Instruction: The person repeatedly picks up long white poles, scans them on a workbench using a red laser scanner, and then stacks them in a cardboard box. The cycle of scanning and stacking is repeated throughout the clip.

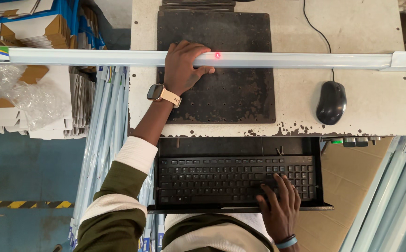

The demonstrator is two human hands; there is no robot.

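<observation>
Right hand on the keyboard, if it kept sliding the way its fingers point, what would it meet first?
The right hand points up the image, across the black keyboard. It would probably meet the tray's back wall under the desk edge first, though depth is unclear.

My left hand (182,65) grips the long white tube (268,59) lying across the counter (366,107), over the black perforated mat (231,98). My right hand (280,205) presses the keyboard (212,179) below the counter's front edge.
</observation>
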